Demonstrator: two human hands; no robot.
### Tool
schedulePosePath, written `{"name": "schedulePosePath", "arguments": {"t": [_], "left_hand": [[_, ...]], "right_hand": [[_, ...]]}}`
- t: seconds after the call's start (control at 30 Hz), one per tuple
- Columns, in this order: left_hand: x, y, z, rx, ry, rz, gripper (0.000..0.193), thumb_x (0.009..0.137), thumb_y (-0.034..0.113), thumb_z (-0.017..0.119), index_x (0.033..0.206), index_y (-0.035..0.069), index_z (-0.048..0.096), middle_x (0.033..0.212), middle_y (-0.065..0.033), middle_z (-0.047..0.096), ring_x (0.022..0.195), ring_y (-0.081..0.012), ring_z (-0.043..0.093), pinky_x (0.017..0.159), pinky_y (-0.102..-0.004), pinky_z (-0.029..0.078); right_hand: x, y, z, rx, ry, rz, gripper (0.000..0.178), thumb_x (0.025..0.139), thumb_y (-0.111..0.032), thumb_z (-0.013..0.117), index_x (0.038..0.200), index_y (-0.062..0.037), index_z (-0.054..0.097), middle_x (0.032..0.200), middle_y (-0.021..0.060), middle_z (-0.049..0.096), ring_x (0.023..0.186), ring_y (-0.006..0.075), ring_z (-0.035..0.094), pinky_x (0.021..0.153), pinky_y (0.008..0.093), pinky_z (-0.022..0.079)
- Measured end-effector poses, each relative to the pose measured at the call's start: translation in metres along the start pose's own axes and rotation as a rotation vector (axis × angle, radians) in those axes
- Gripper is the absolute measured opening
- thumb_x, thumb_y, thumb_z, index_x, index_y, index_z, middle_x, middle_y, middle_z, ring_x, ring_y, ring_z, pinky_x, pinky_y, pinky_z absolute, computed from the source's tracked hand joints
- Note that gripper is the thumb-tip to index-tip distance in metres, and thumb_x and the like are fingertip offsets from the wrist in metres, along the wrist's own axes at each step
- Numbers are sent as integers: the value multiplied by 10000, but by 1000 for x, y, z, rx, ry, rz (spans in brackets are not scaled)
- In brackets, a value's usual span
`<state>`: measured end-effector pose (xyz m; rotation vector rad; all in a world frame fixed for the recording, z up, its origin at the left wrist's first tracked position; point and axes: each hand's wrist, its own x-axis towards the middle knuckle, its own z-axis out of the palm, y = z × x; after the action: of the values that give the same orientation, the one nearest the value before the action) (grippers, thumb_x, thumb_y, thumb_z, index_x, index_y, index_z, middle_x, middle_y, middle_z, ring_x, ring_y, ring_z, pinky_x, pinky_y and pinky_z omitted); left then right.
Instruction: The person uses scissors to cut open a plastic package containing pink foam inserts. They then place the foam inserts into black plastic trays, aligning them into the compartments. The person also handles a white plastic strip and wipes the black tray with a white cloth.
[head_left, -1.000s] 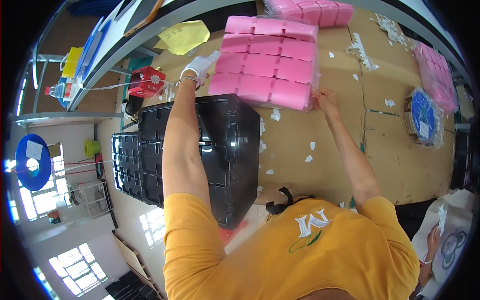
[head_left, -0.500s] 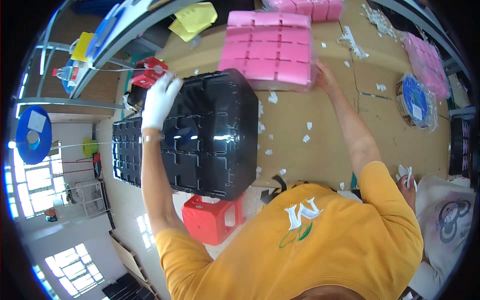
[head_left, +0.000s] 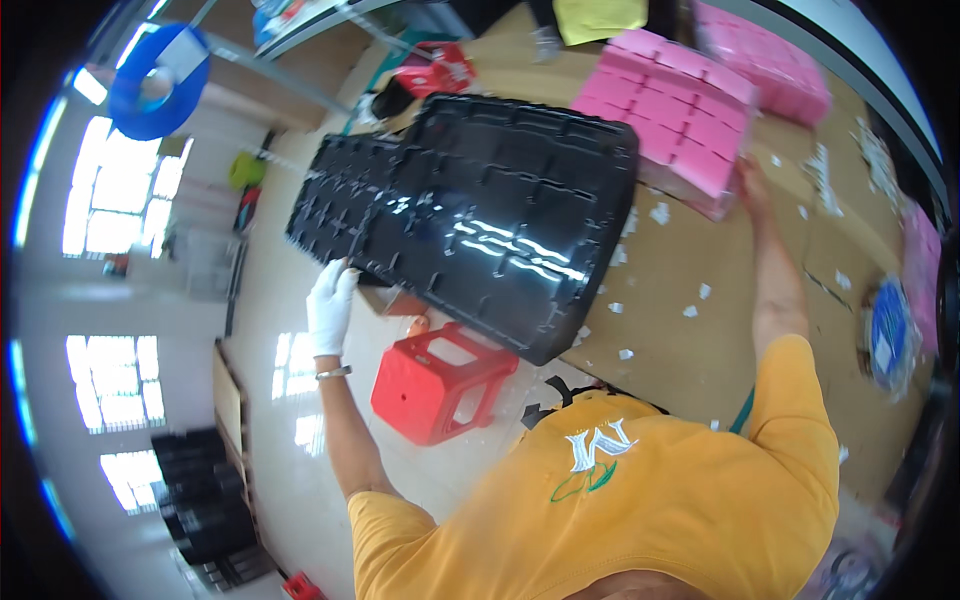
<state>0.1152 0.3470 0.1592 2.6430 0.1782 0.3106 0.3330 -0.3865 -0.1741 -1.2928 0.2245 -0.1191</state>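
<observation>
Large black moulded plastic trays (head_left: 480, 220) lie bottom up and overlapping along the table's left side, jutting past its edge. My left hand (head_left: 330, 310), in a white glove, is at their near left edge, with its fingertips closed at the rim; the exact grip is small and partly hidden. A clear-wrapped pack of pink foam blocks (head_left: 670, 115) lies just beyond and right of the trays. My bare right hand (head_left: 757, 188) is closed against the right end of this pack, its fingers partly hidden by the wrap.
A red plastic stool (head_left: 430, 385) stands on the floor below the trays. More pink packs (head_left: 770, 70) lie at the back. White scraps (head_left: 625, 354) litter the brown tabletop (head_left: 690, 290). A wrapped blue reel (head_left: 890, 325) sits at right; another blue reel (head_left: 160, 85) hangs upper left.
My left hand has moved from the trays' far left part to their near left edge. My right hand stays by the pink pack. The whole view has swung to the left.
</observation>
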Motion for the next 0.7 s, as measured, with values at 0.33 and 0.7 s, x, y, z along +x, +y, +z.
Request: {"name": "schedulePosePath", "arguments": {"t": [0.33,0.7], "left_hand": [[30,-7,20,-79,83,-35,418,904,263,634,1220,-8,596,1130,-160,673,1054,-246,641,922,-307,469],[166,-5,64,-160,50,338,335,899,167,626,1184,-9,617,1145,-169,664,1072,-273,641,932,-327,479]], "right_hand": [[30,-12,16,-12,-26,24,330,987,-158,502,1297,-52,459,1205,39,565,1086,158,540,933,334,442],[-74,-87,77,-587,729,-411,280,951,-281,583,1156,-91,586,1017,46,628,960,165,591,856,310,460]]}}
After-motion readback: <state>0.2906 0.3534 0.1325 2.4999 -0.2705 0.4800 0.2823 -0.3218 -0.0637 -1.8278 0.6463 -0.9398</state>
